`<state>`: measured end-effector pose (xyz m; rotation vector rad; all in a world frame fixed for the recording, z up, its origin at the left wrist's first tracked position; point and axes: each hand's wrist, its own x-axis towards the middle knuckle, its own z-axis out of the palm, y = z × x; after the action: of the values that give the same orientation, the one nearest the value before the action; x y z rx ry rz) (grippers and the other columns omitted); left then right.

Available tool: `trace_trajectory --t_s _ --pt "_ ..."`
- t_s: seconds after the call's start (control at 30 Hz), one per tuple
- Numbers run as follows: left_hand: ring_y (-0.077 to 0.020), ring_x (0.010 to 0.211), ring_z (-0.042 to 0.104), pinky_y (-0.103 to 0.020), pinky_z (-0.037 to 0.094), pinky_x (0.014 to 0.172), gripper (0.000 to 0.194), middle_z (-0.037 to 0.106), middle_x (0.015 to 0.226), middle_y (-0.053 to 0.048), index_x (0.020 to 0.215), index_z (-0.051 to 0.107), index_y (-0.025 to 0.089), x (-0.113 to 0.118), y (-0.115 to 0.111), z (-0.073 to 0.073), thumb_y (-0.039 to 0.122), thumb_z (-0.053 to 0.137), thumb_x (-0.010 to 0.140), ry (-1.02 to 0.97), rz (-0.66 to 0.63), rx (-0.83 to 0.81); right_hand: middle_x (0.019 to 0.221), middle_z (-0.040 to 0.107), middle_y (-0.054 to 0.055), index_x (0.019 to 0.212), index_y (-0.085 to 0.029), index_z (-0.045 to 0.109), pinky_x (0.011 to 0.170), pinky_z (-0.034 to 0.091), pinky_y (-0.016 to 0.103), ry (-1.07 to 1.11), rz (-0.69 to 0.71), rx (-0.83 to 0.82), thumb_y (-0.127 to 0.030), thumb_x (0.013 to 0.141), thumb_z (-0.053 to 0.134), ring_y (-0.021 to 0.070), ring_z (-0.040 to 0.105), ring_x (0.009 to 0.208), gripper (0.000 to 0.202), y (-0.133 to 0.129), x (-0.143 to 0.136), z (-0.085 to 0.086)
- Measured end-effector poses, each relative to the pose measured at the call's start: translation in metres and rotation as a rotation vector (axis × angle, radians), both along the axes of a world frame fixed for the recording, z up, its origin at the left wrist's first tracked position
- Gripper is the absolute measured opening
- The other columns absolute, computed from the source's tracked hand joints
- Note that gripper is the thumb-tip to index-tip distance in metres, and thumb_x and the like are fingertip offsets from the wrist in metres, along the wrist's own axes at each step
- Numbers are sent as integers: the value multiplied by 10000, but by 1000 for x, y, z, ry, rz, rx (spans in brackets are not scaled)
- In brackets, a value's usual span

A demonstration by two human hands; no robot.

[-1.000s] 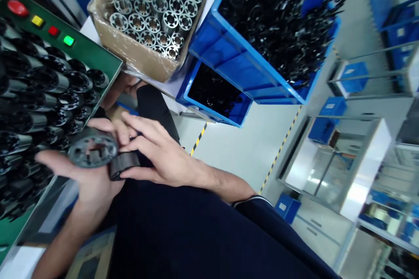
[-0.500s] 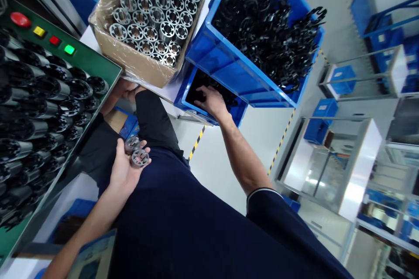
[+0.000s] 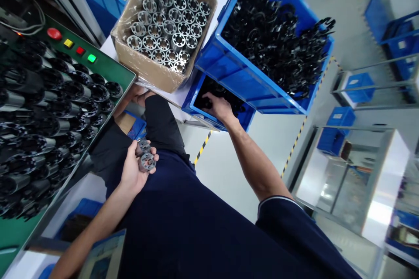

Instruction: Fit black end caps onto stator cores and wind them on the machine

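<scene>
My left hand (image 3: 134, 172) is wrapped round two short grey slotted metal rings (image 3: 147, 162), held side by side above my lap. My right hand (image 3: 218, 107) reaches into the small blue bin (image 3: 250, 117), its fingers bent down among black parts; the fingertips are partly lost against the dark contents, and what they hold, if anything, is hidden. The large blue bin (image 3: 262, 89), heaped with black curved clips (image 3: 281, 39), stands over the small one. To its left sits a cardboard box (image 3: 150, 69) lined with plastic, with several upright slotted metal cylinders (image 3: 178, 40) in it.
A green machine table (image 3: 126, 74) at the left carries several rows of dark slotted cylinders (image 3: 59, 124), a red button (image 3: 54, 33) and small lights. Metal carts (image 3: 386, 174) with blue bins stand at the right, beyond yellow-black floor tape (image 3: 203, 147).
The whole view has shifted, so things appear farther right and slightly lower. My left fingers have closed more around the rings. My right hand stays in the small bin.
</scene>
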<state>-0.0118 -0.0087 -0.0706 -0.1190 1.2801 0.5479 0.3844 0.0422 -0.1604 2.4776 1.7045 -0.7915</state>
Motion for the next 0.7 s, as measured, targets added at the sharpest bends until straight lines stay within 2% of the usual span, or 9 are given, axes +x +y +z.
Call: trace_trajectory --t_s 0.13,0.23,0.3,0.37,0.4,0.47,0.57,0.63,0.7 --pt "-192 597 716 -221 417 341 427 727 851 -40 1177 671 199 -5 -5 -2 435 339 1304 -5 -20 31 1252 916 89 1543 -330 828 1127 667 525 77 -29 98 -250 971 789 372 872 1191 579 -7 3 7" --pt "-215 631 741 -225 434 356 363 761 872 -45 1214 662 216 -15 -12 -7 546 518 1258 -15 -62 152 1180 881 99 1478 -266 819 987 714 472 159 -113 201 -343 1012 774 309 883 962 475 -20 9 14" --pt "-235 668 760 -239 461 378 497 799 911 -54 1238 670 226 -20 -17 -11 709 742 1143 -43 -111 279 1130 855 102 1371 -234 823 867 727 436 216 -187 264 -457 1041 762 281 874 854 403 -30 12 17" --pt "-246 689 772 -264 518 438 710 818 913 -61 1271 694 223 -23 -20 -12 862 864 1010 -67 -150 401 1100 842 104 1323 -227 813 799 732 418 268 -261 323 -571 1058 731 278 874 842 442 -39 14 17" --pt "-246 685 770 -283 557 489 781 818 891 -62 1293 709 215 -22 -20 -10 915 861 985 -73 -161 455 1091 841 102 1319 -230 808 791 737 417 292 -292 350 -613 1058 715 275 869 846 473 -42 15 17" --pt "-241 668 757 -322 620 611 809 799 824 -56 1337 739 192 -17 -18 -4 937 792 1027 -65 -165 537 1086 841 94 1319 -237 801 812 748 422 331 -338 405 -655 1050 695 255 841 834 508 -46 14 16" --pt "-246 664 738 -353 625 692 693 771 779 -57 1353 777 174 -5 -10 10 828 717 1128 -67 -158 607 1131 833 89 1305 -242 795 861 751 437 372 -372 490 -643 1047 706 223 794 811 485 -47 5 20" --pt "-253 686 742 -355 614 694 640 768 783 -62 1339 793 178 2 -4 20 783 745 1137 -88 -161 645 1172 825 80 1310 -258 795 853 747 429 397 -381 540 -634 1070 721 201 771 791 453 -49 -11 30" --pt "-248 694 738 -348 610 695 651 770 788 -60 1327 804 186 9 0 30 798 811 1105 -130 -170 685 1144 820 52 1301 -286 820 792 732 392 484 -350 626 -619 1088 779 177 741 745 398 -54 -40 50"
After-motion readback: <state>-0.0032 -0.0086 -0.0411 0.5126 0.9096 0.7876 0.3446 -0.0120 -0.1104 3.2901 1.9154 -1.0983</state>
